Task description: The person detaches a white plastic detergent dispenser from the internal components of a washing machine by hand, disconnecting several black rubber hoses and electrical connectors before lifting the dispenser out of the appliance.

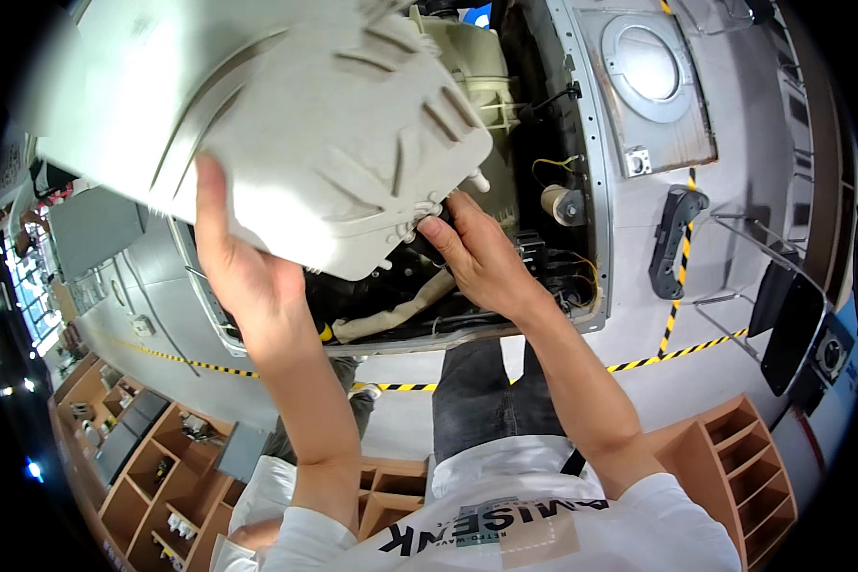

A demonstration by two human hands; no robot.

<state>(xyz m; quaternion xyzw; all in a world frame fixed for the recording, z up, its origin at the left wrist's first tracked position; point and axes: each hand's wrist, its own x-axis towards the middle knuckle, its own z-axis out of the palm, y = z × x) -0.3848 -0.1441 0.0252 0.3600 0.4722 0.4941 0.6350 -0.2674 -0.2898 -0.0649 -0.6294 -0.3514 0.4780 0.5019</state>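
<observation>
A large off-white moulded plastic housing [343, 143] with ribs and slots is held tilted over an opened appliance cabinet [589, 124]. My left hand [243, 257] grips its near left edge, the thumb on the face and the fingers hidden behind. At the housing's near right corner, my right hand [481, 248] is closed with thumb and fingers around a dark, partly hidden part beside small white nozzles [419, 221]. I cannot make out whether that part is a hose end. Below the hands, a beige corrugated hose [396, 313] crosses the dark cabinet interior.
Right of the cabinet lies a metal panel [701, 124] with a round ring, and a dark bar-shaped part [675, 243]. Black-and-yellow tape [629, 364] marks the floor. A black chair [796, 324] stands far right. Wooden compartment shelves [748, 477] and another person's white sleeve [262, 496] are nearby.
</observation>
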